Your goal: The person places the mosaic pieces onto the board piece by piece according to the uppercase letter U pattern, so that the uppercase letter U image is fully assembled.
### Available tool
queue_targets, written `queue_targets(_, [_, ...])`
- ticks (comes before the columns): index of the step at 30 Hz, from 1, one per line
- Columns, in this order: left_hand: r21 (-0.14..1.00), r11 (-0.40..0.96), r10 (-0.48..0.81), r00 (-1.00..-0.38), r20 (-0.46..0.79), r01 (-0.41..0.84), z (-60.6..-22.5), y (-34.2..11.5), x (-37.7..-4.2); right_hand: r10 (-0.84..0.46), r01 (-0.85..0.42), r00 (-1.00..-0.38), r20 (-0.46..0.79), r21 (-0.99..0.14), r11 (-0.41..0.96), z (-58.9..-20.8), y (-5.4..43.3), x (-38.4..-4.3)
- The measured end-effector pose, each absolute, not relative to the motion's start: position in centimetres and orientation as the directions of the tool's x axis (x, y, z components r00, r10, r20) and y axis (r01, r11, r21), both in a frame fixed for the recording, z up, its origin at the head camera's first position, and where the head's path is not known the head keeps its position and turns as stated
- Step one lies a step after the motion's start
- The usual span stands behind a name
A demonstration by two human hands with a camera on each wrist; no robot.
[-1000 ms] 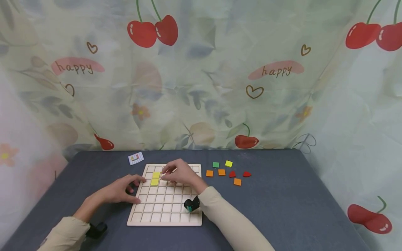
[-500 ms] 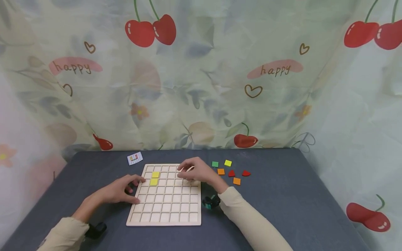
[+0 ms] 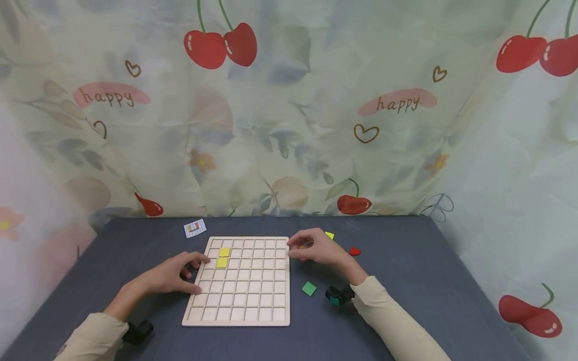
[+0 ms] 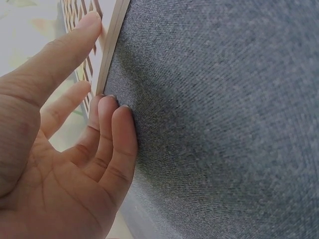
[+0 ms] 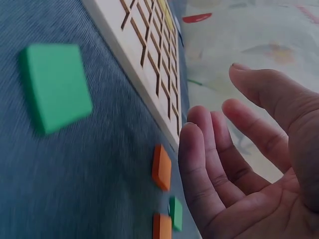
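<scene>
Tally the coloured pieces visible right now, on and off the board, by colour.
Yellow square flat tiles: 3
Green square flat tiles: 2
Orange flat tiles: 2
Red flat piece: 1
Total: 8 in sight; the right hand may hide more.

A cream-coloured left sleeve [image 3: 92, 336] is worn, creased at the cuff [image 3: 117, 322] and marked by a small dark patch [image 3: 63, 347]. Beside the left sleeve, a rounded black device [image 3: 139, 332] is worn. Well to its right, a matching right sleeve [image 3: 393, 316] and a second black device [image 3: 339, 296], partly coloured teal, are worn.
</scene>
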State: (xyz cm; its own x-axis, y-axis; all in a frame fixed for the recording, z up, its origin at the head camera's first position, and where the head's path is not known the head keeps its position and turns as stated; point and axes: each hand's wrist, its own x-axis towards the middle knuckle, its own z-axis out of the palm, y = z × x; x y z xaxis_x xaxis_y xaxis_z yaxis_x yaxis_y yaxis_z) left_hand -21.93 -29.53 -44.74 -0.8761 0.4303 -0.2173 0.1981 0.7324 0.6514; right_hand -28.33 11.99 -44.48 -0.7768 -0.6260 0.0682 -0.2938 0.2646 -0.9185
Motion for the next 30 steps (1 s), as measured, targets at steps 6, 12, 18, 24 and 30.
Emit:
queue_targets(6, [0.648, 0.735, 0.430, -0.876, -0.219, 0.199, -44.7, -29.6, -21.9, -0.599, -0.281, -0.800, 0.041, -0.907, 0.313, -44.2, 14.8, -28.0])
queue_targets(12, [0.659, 0.723, 0.444, -0.871, -0.211, 0.209, -44.8, -29.5, -21.9, -0.576, -0.262, -0.817, 0.036, -0.913, 0.314, -44.1, 17.6, -28.2])
queue_targets(18, [0.659, 0.721, 0.448, -0.869, -0.210, 0.213, -44.6, -29.5, -21.9, -0.534, -0.231, -0.845, 0.023, -0.917, 0.327, -44.0, 19.6, -28.6])
queue_targets(24, [0.658, 0.722, 0.447, -0.870, -0.209, 0.213, -44.6, -29.4, -21.8, -0.500, -0.219, -0.865, 0.021, -0.915, 0.340, -44.2, 20.8, -29.2])
queue_targets(30, [0.659, 0.721, 0.446, -0.870, -0.209, 0.212, -44.6, -29.5, -21.8, -0.445, -0.237, -0.895, 0.034, -0.882, 0.408, -44.9, 21.9, -30.3])
